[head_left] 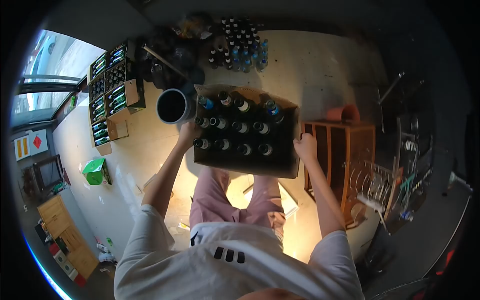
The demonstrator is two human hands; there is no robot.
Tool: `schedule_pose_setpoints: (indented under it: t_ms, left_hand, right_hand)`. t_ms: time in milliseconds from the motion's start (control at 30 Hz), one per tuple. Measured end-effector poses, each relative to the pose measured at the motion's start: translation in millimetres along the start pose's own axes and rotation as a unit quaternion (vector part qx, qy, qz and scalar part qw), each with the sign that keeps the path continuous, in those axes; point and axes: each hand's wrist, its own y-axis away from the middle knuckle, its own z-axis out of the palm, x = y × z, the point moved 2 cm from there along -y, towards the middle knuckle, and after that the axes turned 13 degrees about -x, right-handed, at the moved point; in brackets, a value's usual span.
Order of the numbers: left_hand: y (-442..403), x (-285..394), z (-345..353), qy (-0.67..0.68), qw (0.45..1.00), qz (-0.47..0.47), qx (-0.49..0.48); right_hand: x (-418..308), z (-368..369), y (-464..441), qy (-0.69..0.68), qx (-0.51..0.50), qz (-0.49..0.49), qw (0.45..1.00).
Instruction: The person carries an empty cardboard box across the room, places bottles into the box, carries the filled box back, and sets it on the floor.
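A cardboard box [247, 169] hangs in front of my body, carried between both hands. Several dark glass bottles [241, 127] stand upright inside it, in rows, with their necks toward me; the right part of the box is dark and holds fewer that I can make out. My left hand [188, 136] is closed on the box's left side, and my right hand [305, 148] grips the right side. The fingertips of both hands are partly hidden by the cardboard.
A grey bucket [173, 106] stands just left of the box. Stacked bottle cartons [117, 97] are at the far left, loose bottles [247, 55] at the back. A wooden cabinet [350, 150] and a wire rack [377, 185] stand right. A green box [95, 171] lies left.
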Motion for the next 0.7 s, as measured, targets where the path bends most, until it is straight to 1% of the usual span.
schedule_pose_setpoints:
  t_ms: [33, 100, 133, 200, 233, 267, 367, 433, 500, 533, 700]
  left_hand:
    - [-18, -3, 2, 0.0, 1.0, -0.007, 0.003]
    - [-37, 4, 5, 0.005, 0.998, 0.052, 0.024]
    - [-43, 22, 1, 0.001, 1.0, -0.019, -0.007]
    - [-72, 12, 11, -0.009, 1.0, -0.01, -0.002]
    - [-88, 3, 17, -0.021, 1.0, -0.002, 0.0]
    - [-108, -29, 31, -0.012, 0.999, -0.037, -0.009]
    - [-143, -54, 57, -0.04, 0.998, -0.046, 0.022]
    - [-170, -74, 75, -0.035, 0.998, -0.052, 0.03]
    - [-192, -92, 94, -0.04, 0.997, -0.062, 0.015]
    - [-206, -101, 104, -0.041, 0.997, -0.058, 0.018]
    - [-260, -152, 154, -0.065, 0.994, -0.083, 0.025]
  right_hand:
    - [5, 8, -28, 0.0, -0.006, -0.004, 1.0]
    - [15, 16, -61, -0.002, -0.033, -0.022, 0.999]
    - [23, 29, -84, -0.004, -0.025, -0.037, 0.999]
    - [38, 50, -125, 0.002, -0.031, -0.03, 0.999]
    - [42, 60, -145, 0.006, -0.039, -0.02, 0.999]
    - [46, 69, -163, -0.002, -0.023, -0.045, 0.999]
    - [55, 95, -208, 0.006, -0.031, -0.054, 0.998]
    - [64, 116, -241, 0.005, -0.043, -0.078, 0.996]
    - [75, 138, -266, -0.009, -0.045, -0.071, 0.996]
    - [86, 153, -284, -0.003, -0.058, -0.052, 0.997]
    - [136, 211, -354, 0.028, -0.056, -0.067, 0.996]
